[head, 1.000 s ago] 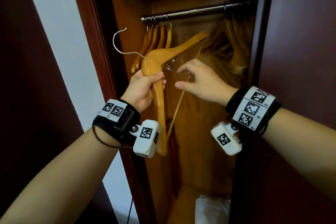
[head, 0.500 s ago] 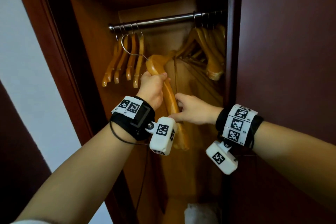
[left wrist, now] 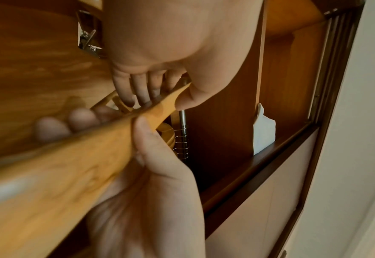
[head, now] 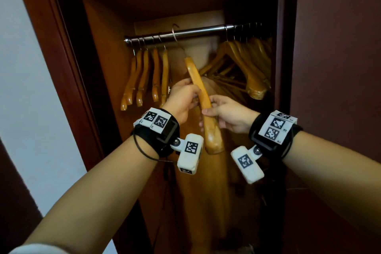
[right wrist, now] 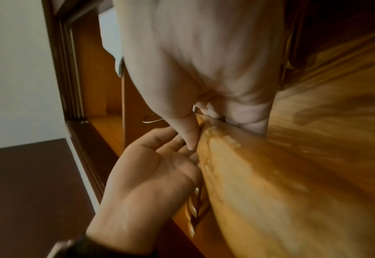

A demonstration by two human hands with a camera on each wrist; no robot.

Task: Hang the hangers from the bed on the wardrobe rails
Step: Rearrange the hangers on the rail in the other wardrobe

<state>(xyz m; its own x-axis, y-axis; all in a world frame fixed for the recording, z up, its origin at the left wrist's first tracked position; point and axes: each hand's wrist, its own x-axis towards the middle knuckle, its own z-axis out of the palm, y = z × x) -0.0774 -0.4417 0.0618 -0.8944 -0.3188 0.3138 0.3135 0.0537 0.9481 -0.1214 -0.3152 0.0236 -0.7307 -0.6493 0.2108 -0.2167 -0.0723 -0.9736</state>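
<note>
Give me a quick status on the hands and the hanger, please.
Left hand and right hand both grip the wooden hanger. Its hook at the rail, seating unclear. Hung hangers close on its left.

The hanger you hold is honey-coloured wood, smooth and glossy with varnish, and its hook is thin bright wire. The rail above you is polished metal with a dull sheen. Your wardrobe's inner panels are smooth orange-brown wood with a satin finish. The door frame is darker reddish wood. Black fabric straps wrap your wrists.
</note>
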